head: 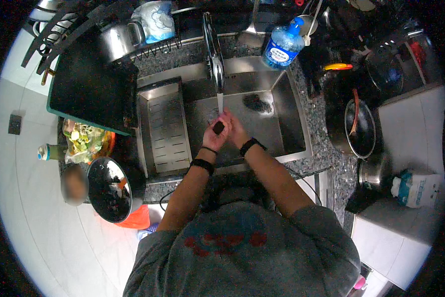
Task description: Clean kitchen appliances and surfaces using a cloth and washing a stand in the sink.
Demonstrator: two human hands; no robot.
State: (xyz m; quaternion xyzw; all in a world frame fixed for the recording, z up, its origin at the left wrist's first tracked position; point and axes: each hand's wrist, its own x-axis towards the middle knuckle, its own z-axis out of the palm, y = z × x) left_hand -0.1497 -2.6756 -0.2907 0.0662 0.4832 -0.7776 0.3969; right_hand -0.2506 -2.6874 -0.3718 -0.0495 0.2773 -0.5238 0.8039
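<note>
Water runs from the chrome faucet (218,70) onto my hands above the stainless steel sink (244,139). In the palm of my left hand (215,136) lies a small dark lump (218,127); what it is cannot be told. My right hand (237,130) is beside the left and touches it, its fingers partly hidden under the stream. Whether it grips anything does not show. Both wrists wear dark bands. At the sink's left side sits a slotted metal drain tray (168,130). A dark patch (258,103) shows on the basin floor at the back right.
A blue pump bottle (281,48) stands behind the sink. A dark pot (111,189) and a bag of leafy vegetables (83,141) are at the left, near a green-edged dark board (92,96). At the right, a pan (361,130) holds a wooden utensil (355,111).
</note>
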